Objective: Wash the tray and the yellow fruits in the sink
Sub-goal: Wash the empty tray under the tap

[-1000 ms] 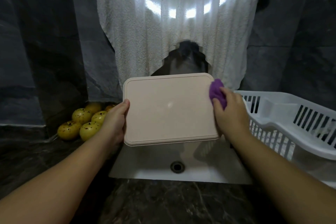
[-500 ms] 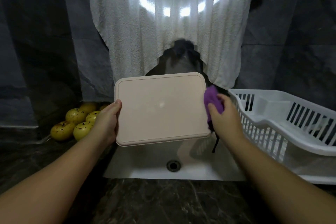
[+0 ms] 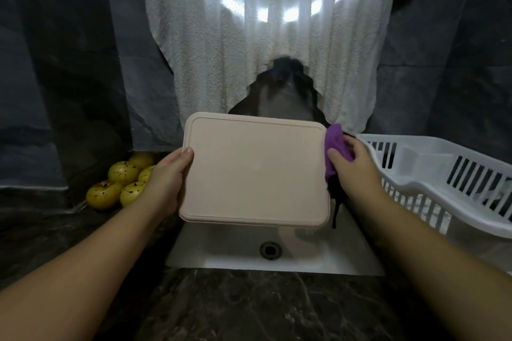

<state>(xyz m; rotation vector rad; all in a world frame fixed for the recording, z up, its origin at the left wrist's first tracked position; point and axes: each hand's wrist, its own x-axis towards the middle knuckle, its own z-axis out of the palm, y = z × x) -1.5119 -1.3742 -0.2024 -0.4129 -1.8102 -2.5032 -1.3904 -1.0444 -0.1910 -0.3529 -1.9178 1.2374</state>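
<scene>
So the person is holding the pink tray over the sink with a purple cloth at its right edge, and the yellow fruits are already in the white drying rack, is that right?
Not quite. The head view shows the yellow fruits on the dark counter left of the sink, not in the white drying rack. The rest holds: the left hand holds the pink tray, the right hand the purple cloth.

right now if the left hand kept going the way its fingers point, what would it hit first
The left hand already grips the tray by its left edge, thumb pointing up and right across its face, so it would meet the tray at once.
</scene>
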